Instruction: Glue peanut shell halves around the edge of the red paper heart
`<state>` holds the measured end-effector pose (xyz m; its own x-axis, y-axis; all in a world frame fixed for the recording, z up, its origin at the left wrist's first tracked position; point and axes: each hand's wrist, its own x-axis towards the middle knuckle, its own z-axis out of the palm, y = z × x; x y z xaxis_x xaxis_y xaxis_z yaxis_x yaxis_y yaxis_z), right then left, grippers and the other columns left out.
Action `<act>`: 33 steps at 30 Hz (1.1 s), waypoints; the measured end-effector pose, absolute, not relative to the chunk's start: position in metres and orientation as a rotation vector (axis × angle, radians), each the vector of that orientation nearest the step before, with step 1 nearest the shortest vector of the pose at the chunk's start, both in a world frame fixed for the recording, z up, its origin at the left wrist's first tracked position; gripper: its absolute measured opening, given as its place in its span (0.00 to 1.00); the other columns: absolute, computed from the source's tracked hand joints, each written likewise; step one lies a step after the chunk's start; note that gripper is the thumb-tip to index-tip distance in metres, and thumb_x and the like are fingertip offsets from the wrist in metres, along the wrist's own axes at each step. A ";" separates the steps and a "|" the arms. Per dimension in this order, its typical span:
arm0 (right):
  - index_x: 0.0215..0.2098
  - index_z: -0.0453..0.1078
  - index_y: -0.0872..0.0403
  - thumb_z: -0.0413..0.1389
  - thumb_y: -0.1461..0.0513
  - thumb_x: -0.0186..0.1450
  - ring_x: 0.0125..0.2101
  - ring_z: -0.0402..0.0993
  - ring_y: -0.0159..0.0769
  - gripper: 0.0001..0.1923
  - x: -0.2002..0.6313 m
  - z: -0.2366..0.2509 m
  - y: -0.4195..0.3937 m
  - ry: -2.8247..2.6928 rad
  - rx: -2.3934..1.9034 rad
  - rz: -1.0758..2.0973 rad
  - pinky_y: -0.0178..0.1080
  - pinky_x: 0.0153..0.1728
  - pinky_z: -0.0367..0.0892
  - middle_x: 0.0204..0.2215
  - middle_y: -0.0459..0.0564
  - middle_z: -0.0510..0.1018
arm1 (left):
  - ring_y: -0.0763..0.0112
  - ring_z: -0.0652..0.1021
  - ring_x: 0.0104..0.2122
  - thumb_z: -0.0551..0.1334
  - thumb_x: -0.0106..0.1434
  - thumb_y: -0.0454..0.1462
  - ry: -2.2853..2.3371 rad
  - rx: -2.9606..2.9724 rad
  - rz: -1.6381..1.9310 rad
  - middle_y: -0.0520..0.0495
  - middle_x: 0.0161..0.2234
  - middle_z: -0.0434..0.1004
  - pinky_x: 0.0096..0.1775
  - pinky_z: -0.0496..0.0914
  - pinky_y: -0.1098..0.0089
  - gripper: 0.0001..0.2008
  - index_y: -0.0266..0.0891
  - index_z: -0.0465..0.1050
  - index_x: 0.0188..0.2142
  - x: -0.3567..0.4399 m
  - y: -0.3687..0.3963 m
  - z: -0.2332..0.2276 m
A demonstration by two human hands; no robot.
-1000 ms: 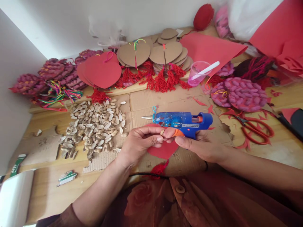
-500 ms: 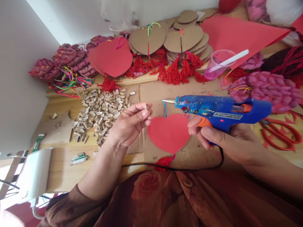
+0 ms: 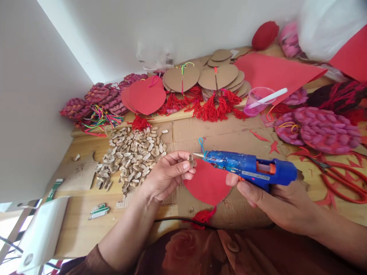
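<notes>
Cardboard sheets cover our wooden counter [image 3: 71,229], with a shell pile [image 3: 132,156] at left. Our left hand [image 3: 166,177] pinches one shell piece [image 3: 191,160] between closed fingers against the nozzle of the blue glue gun [image 3: 249,170], which our right hand [image 3: 275,202] grips above the red paper heart [image 3: 206,183].

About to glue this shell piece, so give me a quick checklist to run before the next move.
1. Shell piece pinched in left hand: ok.
2. Glue gun gripped in right hand: ok.
3. Nozzle tip at the piece: ok.
4. Glue coming out: cannot tell.
5. Red heart lying flat under the hands: ok.
6. Cord clear of the heart: ok.
</notes>
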<state>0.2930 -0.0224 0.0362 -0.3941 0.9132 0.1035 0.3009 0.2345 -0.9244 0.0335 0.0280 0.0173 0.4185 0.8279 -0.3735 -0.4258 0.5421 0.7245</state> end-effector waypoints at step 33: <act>0.30 0.73 0.50 0.57 0.54 0.72 0.23 0.71 0.34 0.13 0.292 0.041 -0.024 -1.931 -1.207 1.156 0.35 0.25 0.69 0.22 0.44 0.75 | 0.77 0.80 0.24 0.81 0.48 0.36 0.794 0.559 0.816 0.51 0.24 0.80 0.27 0.76 0.82 0.16 0.35 0.81 0.33 0.033 0.028 0.015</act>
